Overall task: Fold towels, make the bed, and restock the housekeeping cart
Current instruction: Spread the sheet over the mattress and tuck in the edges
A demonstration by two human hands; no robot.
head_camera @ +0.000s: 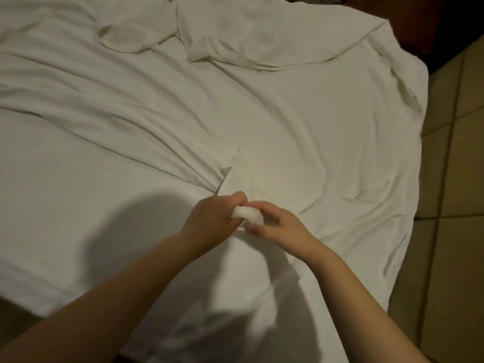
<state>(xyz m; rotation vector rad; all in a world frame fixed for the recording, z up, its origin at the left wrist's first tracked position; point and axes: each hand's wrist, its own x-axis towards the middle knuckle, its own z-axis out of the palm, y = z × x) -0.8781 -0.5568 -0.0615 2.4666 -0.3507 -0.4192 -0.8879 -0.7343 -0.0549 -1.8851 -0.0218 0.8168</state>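
A big white sheet [301, 121] covers the bed and fills most of the frame. It is full of wrinkles, and long folds run from the left side down to the middle. Low in the middle of the frame, both hands meet on a small bunch of the sheet. The left hand [209, 218] is closed tight on the bunch. The right hand [280, 224] sits just beside it, with its fingers curled around the same bunch, pinching it. The picture is a bit blurry here, so it may be a corner of the sheet, but that is hard to tell. More loose white cloth [230, 40] lies rumpled at the top of the frame. Brown floor tiles [455, 179] show down the right side. Dark shadows fall on the sheet at the bottom.
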